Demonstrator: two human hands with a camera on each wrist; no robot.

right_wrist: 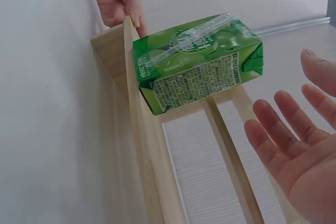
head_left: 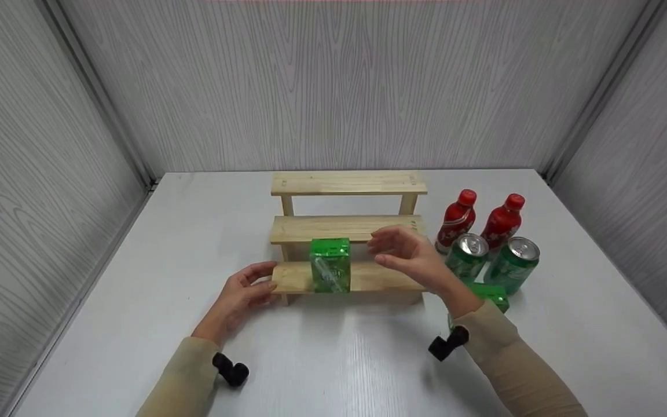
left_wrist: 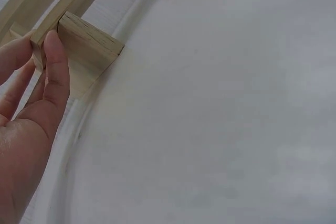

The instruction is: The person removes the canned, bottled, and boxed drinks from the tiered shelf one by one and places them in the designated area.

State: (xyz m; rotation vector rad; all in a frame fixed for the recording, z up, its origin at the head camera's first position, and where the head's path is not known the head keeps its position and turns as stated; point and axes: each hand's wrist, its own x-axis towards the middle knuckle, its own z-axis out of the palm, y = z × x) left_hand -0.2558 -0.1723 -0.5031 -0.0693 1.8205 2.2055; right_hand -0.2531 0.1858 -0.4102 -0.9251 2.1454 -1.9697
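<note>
A three-tier wooden shelf (head_left: 388,277) stands on the white table. On its lowest step sits a green juice box (head_left: 331,266), upright, with a clear-wrapped straw on its front. My left hand (head_left: 244,294) pinches the left end of that step; in the left wrist view the thumb lies on one side of the board (left_wrist: 50,22) and the fingers on the other. To the right of the juice box my right hand (head_left: 406,255) is held with fingers spread and loosely bent, apart from the box. The right wrist view shows a gap between those fingers and the juice box (right_wrist: 202,59).
Right of the shelf stand two red bottles (head_left: 456,220) with red caps. Two green cans (head_left: 513,266) are in front of them. A second green box (head_left: 493,294) is partly hidden behind my right forearm. Grey wood-grain walls (head_left: 333,87) enclose the table's back and sides.
</note>
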